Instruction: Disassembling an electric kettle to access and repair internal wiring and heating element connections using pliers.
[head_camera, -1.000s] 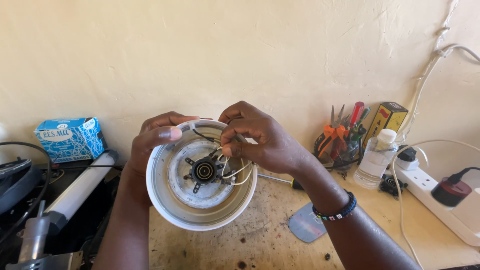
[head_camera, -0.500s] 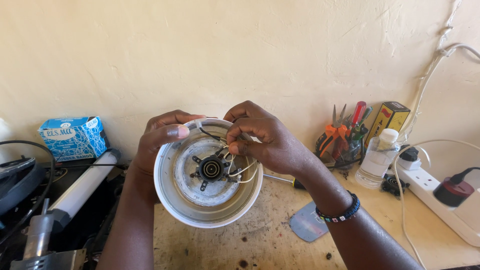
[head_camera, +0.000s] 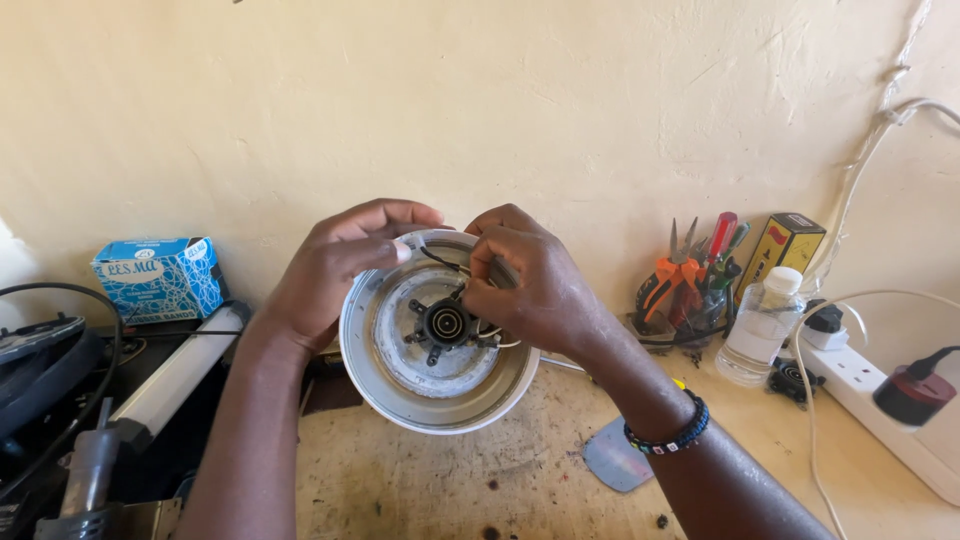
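Observation:
My left hand (head_camera: 325, 275) grips the far left rim of a round white appliance base (head_camera: 420, 400), turned up so its inside faces me. In its middle sits a black round connector (head_camera: 445, 323) with thin white and black wires (head_camera: 440, 260) around it. My right hand (head_camera: 535, 285) reaches into the base from the right, its fingertips pinched on the wires next to the connector. A beaded bracelet (head_camera: 668, 440) circles my right wrist.
On the worn wooden bench (head_camera: 480, 490) stand a holder of pliers and screwdrivers (head_camera: 695, 275), a yellow box (head_camera: 788, 245) and a clear bottle (head_camera: 760, 325). A white power strip (head_camera: 880, 395) lies at the right. A blue box (head_camera: 158, 278), white tube (head_camera: 175, 375) and dark gear are left.
The base and both hands have drifted slightly right and up. My right fingers have closed in tighter on the wires by the connector.

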